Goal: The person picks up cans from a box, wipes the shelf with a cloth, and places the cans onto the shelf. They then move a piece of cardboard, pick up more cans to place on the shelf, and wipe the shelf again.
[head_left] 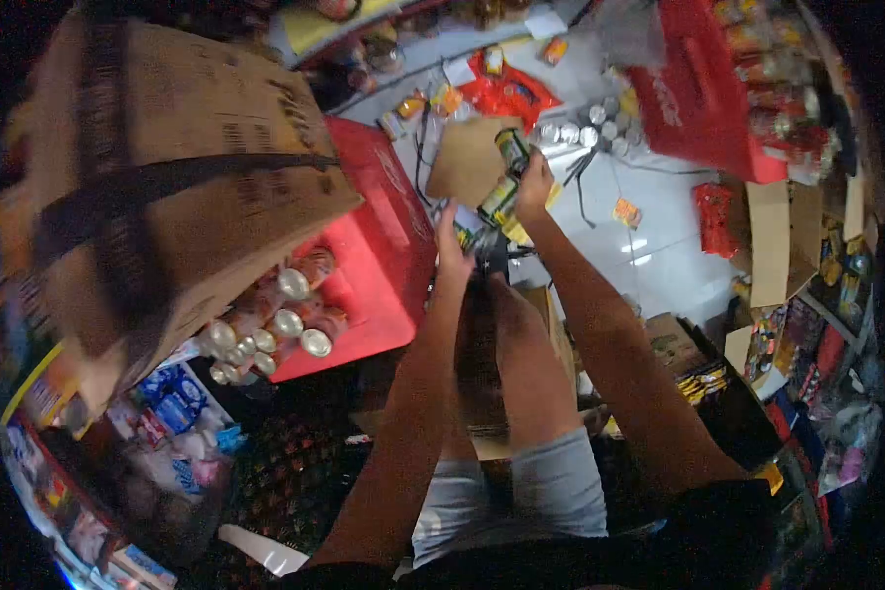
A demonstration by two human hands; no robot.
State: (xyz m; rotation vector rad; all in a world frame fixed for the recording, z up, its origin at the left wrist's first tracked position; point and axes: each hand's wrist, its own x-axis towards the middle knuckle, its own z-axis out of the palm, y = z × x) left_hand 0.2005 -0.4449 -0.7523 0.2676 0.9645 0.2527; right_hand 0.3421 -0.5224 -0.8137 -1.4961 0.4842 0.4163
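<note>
My right hand (534, 189) is closed on a green can (510, 149) with a dark band, held tilted in front of my knees. A second green can (499, 201) lies close below it, against the same hand; whether that hand grips both is blurred. My left hand (451, 244) is closed around another can (467, 226) with a pale and green side, mostly covered by the fingers. Behind the cans a flat piece of brown cardboard (462, 162) rests on the tiled floor.
A large cardboard box (197, 147) stands at upper left, beside a red crate (393, 285) and several silver-topped cans (288, 324). More cans (590, 135), red plastic wrapping (506, 93) and straps lie on the floor. Another red crate (693, 88) and an opened carton (787, 241) are on the right.
</note>
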